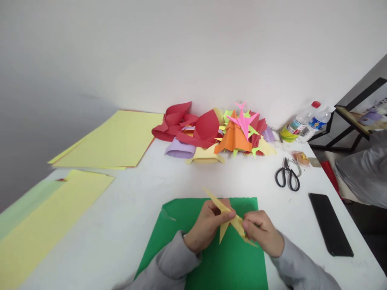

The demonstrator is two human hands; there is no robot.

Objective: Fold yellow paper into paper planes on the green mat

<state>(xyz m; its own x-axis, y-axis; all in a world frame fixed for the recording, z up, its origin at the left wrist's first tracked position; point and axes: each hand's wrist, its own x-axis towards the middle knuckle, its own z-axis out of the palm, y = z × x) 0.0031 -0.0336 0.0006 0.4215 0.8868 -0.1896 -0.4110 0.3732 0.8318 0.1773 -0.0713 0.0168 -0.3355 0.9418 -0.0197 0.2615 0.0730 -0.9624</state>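
A folded yellow paper shape with long pointed tips is held between both hands above a green paper sheet on the white table. My left hand pinches its middle with thumb and fingers closed. My right hand grips its right end, fingers curled shut. Both wrists wear grey sleeves.
A pile of folded coloured paper models lies against the wall. Yellow sheets and more lie at the left. Black scissors, a black phone and two plastic bottles sit at the right. Another person's grey sleeve shows at far right.
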